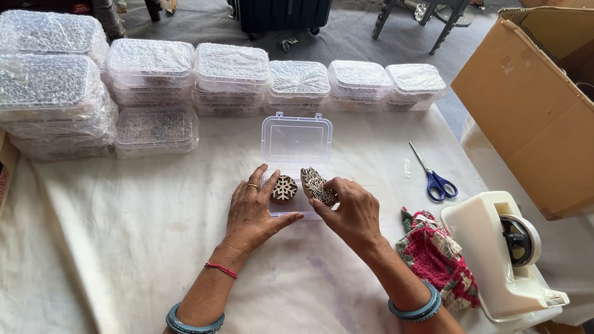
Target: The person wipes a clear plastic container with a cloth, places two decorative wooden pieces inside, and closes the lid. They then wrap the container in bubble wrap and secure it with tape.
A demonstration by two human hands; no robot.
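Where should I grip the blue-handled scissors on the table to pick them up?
Take the scissors at the blue handle loops, coming from above on the near right side. They lie flat and shut on the white cloth, blades pointing away to the left, handles nearest the right hand, with open space around them.

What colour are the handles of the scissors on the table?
Blue, seen in the head view: the scissors lie on the white cloth.
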